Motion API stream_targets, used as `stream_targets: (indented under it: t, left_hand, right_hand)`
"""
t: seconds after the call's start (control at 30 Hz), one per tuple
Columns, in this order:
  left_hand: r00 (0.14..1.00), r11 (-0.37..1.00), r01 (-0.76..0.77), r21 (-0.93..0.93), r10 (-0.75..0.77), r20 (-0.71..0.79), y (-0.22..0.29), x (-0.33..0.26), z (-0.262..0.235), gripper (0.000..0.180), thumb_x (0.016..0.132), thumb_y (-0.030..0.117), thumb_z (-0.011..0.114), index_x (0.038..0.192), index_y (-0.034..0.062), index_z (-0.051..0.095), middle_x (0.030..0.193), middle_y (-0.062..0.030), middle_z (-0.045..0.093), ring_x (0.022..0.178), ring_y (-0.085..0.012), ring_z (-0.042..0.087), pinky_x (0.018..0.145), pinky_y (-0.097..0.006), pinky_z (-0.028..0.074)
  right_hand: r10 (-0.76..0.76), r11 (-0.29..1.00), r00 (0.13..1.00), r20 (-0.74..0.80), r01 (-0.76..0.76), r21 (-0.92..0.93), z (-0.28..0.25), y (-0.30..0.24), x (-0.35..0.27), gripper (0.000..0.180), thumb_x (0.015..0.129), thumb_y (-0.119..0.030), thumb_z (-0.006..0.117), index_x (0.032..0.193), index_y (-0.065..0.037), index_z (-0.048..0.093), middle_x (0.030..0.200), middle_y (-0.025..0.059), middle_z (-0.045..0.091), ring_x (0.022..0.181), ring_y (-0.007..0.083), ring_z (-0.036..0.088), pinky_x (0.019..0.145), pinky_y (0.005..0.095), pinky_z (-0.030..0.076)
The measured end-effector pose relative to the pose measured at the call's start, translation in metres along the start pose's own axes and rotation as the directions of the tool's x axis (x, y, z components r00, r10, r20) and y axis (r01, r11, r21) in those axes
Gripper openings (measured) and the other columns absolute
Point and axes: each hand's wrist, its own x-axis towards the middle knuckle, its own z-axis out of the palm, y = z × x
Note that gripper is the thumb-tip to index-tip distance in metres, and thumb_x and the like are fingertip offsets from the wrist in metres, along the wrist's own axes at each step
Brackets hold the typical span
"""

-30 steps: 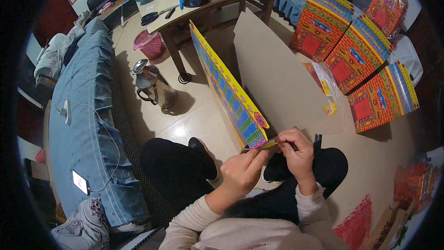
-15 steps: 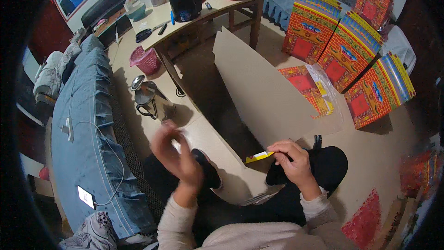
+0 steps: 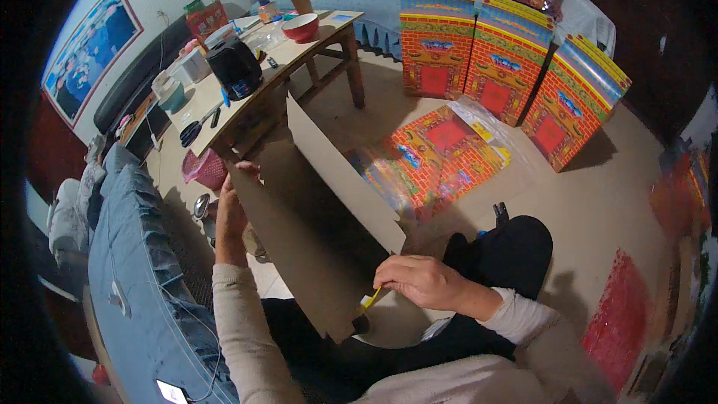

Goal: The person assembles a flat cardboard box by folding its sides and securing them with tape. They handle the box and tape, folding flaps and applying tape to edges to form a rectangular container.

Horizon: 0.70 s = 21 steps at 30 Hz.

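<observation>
A big brown cardboard sheet (image 3: 314, 247), folded into a long V, sits in front of the person who is sitting on the floor. Its long way runs from near the person's lap up and away toward the wooden table (image 3: 224, 108). One flap leans to the left and the other flap stands up on its edge, with its far corner pointing at the table.

The left hand (image 3: 233, 209) is up high on the left flap. Its fingers curl over the top edge of that flap, with the thumb side behind the card. The right hand (image 3: 422, 282) is down low, near the close end of the sheet. Its fingers are pinched together on a small yellow tab (image 3: 372, 299) at the bottom of the standing flap. The sheet lies between the two hands, mostly above and to the left of the right hand.

There is one cardboard sheet in the hands. Three tall paper houses (image 3: 508, 56) with red brick walls and bright roofs stand in a row on the floor behind it, and a fourth one shows at the top edge. One flat printed sheet (image 3: 441, 150) with the same brick picture lies on the floor just past the standing flap. One red bowl (image 3: 301, 28) and one black kettle (image 3: 234, 67) sit on the table. A blue sofa (image 3: 131, 254) is on the left.
</observation>
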Motion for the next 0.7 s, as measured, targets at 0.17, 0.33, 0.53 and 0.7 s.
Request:
stream_targets:
  t: [0.17, 0.33, 0.53, 0.7]
  left_hand:
    - [0.997, 0.999, -0.034, -0.033, 0.036, 0.066, 0.03, -0.046, -0.014, 0.034, 0.089, 0.017, 0.068, 0.121, 0.0064, 0.062, 0.124, -0.0094, 0.065, 0.113, -0.0217, 0.062, 0.094, -0.034, 0.051]
    - [0.964, 0.971, -0.237, 0.037, 0.239, -0.119, 0.087, -0.093, -0.062, 0.031, 0.093, 0.023, 0.073, 0.116, 0.0068, 0.06, 0.112, -0.007, 0.064, 0.103, -0.0179, 0.061, 0.094, -0.032, 0.05]
    - [0.888, 0.931, -0.339, 0.137, 0.365, -0.28, 0.155, -0.111, -0.029, 0.029, 0.106, 0.015, 0.059, 0.135, 0.0067, 0.06, 0.127, -0.0043, 0.067, 0.112, -0.0121, 0.063, 0.096, -0.028, 0.048]
    - [0.764, 0.836, -0.438, 0.33, 0.54, -0.353, 0.194, -0.124, 0.012, 0.025, 0.105, 0.016, 0.062, 0.128, 0.0066, 0.063, 0.114, -0.0013, 0.066, 0.105, -0.0117, 0.061, 0.093, -0.027, 0.046]
  right_hand:
    - [-0.015, 0.992, 1.0, -0.008, 0.016, 0.128, -0.009, -0.005, 0.012, 0.013, 0.092, 0.0, 0.071, 0.104, -0.003, 0.068, 0.102, 0.012, 0.069, 0.097, 0.0297, 0.068, 0.086, 0.0374, 0.055]
    - [-0.034, 0.978, 0.998, -0.054, 0.045, 0.203, -0.029, -0.015, 0.057, 0.008, 0.099, -0.001, 0.061, 0.104, -0.003, 0.067, 0.105, 0.0093, 0.067, 0.103, 0.0228, 0.066, 0.091, 0.0335, 0.052]
    - [0.099, 0.911, 0.978, -0.186, -0.014, 0.412, -0.088, 0.035, 0.131, 0.025, 0.11, -0.028, 0.052, 0.109, -0.006, 0.063, 0.101, -0.0021, 0.064, 0.097, 0.0076, 0.059, 0.086, 0.0263, 0.049]
    - [0.13, 0.907, 0.91, -0.394, 0.051, 0.418, -0.118, 0.061, 0.184, 0.049, 0.111, -0.043, 0.047, 0.136, -0.003, 0.059, 0.127, 0.0023, 0.064, 0.116, 0.0117, 0.057, 0.104, 0.0283, 0.041]
